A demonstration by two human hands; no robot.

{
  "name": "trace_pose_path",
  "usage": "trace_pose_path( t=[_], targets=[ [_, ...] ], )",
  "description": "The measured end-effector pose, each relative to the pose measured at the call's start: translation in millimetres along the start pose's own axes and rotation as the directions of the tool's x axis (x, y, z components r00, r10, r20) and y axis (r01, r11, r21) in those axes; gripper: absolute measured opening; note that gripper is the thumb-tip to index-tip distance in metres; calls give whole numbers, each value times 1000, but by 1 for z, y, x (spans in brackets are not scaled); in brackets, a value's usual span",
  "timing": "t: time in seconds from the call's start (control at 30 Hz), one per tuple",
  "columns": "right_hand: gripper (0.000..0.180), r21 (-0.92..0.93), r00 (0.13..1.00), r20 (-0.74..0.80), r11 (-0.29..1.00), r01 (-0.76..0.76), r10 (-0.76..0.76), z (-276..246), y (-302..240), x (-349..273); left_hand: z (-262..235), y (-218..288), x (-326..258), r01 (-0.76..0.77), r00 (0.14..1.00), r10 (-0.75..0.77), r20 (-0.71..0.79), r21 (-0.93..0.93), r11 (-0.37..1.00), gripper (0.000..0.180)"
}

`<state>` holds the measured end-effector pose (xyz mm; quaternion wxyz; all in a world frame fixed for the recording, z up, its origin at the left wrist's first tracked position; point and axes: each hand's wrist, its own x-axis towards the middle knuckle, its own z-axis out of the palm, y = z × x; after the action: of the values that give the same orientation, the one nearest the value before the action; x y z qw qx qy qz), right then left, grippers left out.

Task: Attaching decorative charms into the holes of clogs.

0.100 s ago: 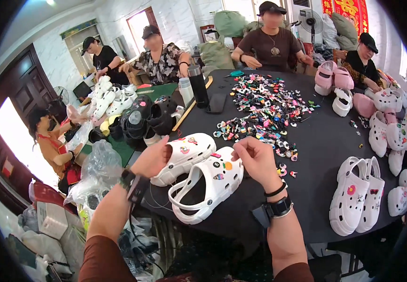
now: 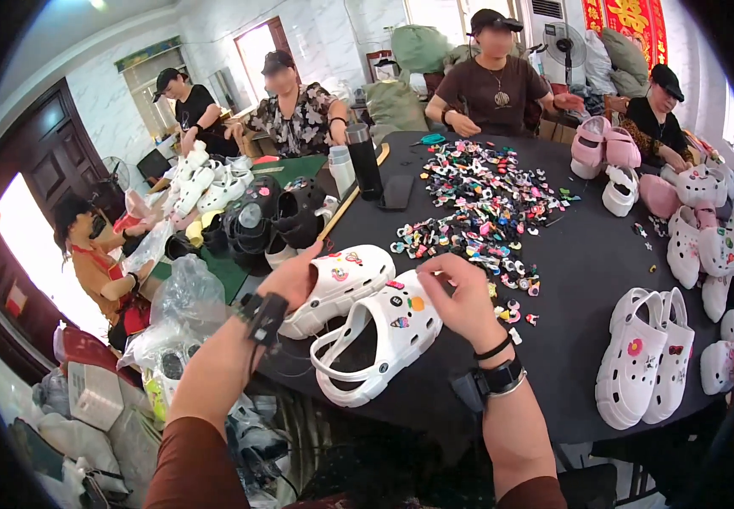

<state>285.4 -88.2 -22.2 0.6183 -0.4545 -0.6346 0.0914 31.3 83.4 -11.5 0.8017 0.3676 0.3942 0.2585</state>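
Observation:
Two white clogs decorated with small charms lie side by side in front of me. My left hand (image 2: 293, 282) is at the opening of the left clog (image 2: 352, 273), its fingers partly hidden inside and wrapped on the upper. The right clog (image 2: 381, 360) has its heel strap toward me and carries a pineapple charm (image 2: 417, 304), an ice-cream charm (image 2: 399, 322) and a pink one. At its toe is my right hand (image 2: 462, 297), thumb and forefinger bent close together. Whatever those fingertips hold, if anything, is too small to make out.
A big pile of colourful shoe charms (image 2: 494, 195) spreads over the black table (image 2: 566, 339). Another white pair (image 2: 630, 369) stands at right, with more clogs behind. A black bottle (image 2: 363, 161), a phone (image 2: 396, 192) and dark clogs (image 2: 248, 212) are at left. Several people work around the table.
The whole view has shifted slightly. My left hand's fingers have moved a little on the left clog, while my right hand stays near the right clog's toe.

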Motion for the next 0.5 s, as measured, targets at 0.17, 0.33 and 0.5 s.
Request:
trace_pose_path(
  t=[0.17, 0.33, 0.5],
  targets=[
    [16, -134, 947, 219, 954, 267, -234, 12, 11, -4, 6, -3, 25, -22, 1000, 22, -22, -11, 1000, 40],
    [10, -122, 942, 312, 978, 168, -123, 8, 19, -6, 50, -15, 26, -404, 914, 396, 86, 112, 908, 26],
    [7, -228, 999, -28, 974, 15, -22, -4, 15, -1, 108, -10, 11, -458, 887, 440, 141, 129, 880, 17]
  ],
)
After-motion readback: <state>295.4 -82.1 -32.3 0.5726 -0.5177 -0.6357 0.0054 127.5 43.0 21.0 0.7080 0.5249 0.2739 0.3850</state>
